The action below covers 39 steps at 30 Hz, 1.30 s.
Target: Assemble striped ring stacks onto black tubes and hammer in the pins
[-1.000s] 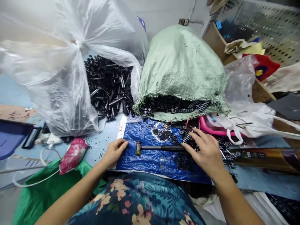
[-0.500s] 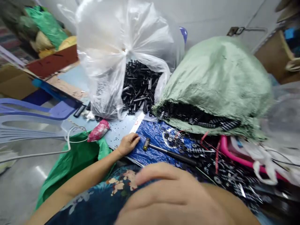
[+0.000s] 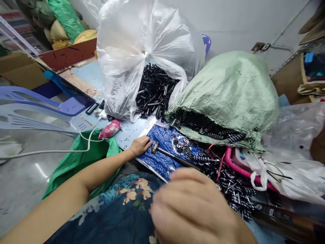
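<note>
My left hand [image 3: 140,145] lies on the left edge of a blue plastic sheet [image 3: 162,135], its fingers stretched forward with nothing visible in them. Just right of its fingertips rests a small hammer [image 3: 175,157] with a dark handle. Close to the camera, my right hand [image 3: 193,206] is blurred, with its fingers bent inward; whatever it may hold is hidden. Beyond it, a pile of small black parts with metal pins [image 3: 238,193] spreads to the right. Several black washer-like rings [image 3: 186,149] are scattered on the blue sheet.
A clear plastic bag [image 3: 119,67] spills black tubular pieces [image 3: 154,91] at the back. Right of it slumps a pale green woven sack [image 3: 233,91] of black parts. A pink-rimmed basin [image 3: 231,162] stands at right, a green bag [image 3: 76,169] and lilac chairs [image 3: 45,117] at left.
The view has shifted, bringing more of the right side into sight. My right hand has moved slightly right, and its fingers look more curled. My left hand stays at the sheet's edge.
</note>
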### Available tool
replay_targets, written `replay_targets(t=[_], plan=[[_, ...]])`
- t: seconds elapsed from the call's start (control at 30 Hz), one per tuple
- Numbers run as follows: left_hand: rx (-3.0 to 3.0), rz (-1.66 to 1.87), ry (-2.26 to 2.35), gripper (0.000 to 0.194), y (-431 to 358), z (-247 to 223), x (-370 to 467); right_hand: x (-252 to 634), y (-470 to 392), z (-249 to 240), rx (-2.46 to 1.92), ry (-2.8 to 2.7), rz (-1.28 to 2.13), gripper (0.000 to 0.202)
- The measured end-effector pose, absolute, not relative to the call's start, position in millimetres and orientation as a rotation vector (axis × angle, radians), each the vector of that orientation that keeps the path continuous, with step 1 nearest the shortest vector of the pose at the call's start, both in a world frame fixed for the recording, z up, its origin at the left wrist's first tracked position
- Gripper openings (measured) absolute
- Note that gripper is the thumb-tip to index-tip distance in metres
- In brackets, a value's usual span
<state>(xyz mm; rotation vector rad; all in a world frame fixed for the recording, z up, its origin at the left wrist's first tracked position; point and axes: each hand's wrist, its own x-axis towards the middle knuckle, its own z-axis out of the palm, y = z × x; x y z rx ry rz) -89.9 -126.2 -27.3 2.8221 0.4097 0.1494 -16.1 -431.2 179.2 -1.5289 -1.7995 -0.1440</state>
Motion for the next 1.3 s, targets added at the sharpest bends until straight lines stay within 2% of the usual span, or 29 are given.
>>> replay_targets(t=[0.13,0.43,0.53,0.6,0.7,0.83,1.0,1.3], plan=[[2.862,0.138,0.433,0.032,-131.4,-27.1,-88.5,-33.0,-400.5,153.6,-1.548,-1.905,-0.231,0.018],[2.979,0.158,0.435,0.028,-133.9,-27.5,-85.8,-45.7,-434.2,99.7,-1.78,-1.725,0.028,0.025],[2.98,0.185,0.411,0.028,-131.6,-29.5,-85.9,-20.0,-435.5,70.6,-1.957,-1.488,0.052,0.024],[2.967,0.2,0.388,0.028,-129.3,-30.7,-86.6,10.6,-437.1,52.4,-2.214,-1.198,-0.088,0.024],[2.938,0.226,0.347,0.028,-125.0,-32.1,-88.6,67.2,-440.8,34.9,-2.429,-0.908,-0.251,0.034],[2.886,0.278,0.252,0.029,-118.5,-34.4,-92.7,131.8,-433.9,27.5,-2.641,-0.727,-0.338,0.044],[2.761,0.447,0.084,0.031,-111.3,-38.4,-98.1,173.5,-404.9,26.4,-2.903,-0.645,-0.266,0.057],[2.608,0.497,-0.004,0.029,-101.7,-38.7,-101.0,192.4,-377.8,27.5,-3.23,-0.708,-0.08,0.045]])
